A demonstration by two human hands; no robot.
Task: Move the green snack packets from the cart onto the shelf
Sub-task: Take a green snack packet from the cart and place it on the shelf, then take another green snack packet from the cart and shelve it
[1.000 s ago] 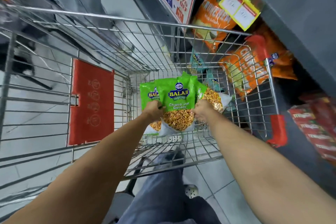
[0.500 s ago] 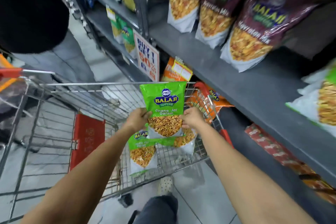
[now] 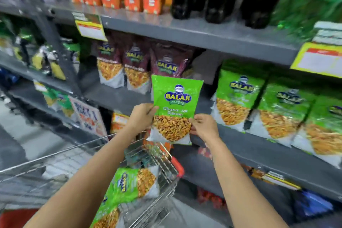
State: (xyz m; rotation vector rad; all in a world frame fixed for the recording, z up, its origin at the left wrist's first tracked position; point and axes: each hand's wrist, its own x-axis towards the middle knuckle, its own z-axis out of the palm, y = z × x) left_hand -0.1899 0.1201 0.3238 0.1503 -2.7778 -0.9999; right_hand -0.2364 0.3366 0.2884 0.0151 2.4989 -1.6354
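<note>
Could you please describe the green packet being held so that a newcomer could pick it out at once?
Start at the grey shelf of Balaji bags. In front of its open gap, above the cart, the left hand and right hand hold one upright green Chana Jor Garam packet. It alone is off the shelf and in hands.

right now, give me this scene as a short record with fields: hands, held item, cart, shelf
hands: left hand and right hand grip one packet by its sides
held item: green snack packet, upright, raised in front of the shelf
cart: wire cart below, with more green packets lying inside
shelf: grey shelf with a gap between maroon packets and a row of green packets
</note>
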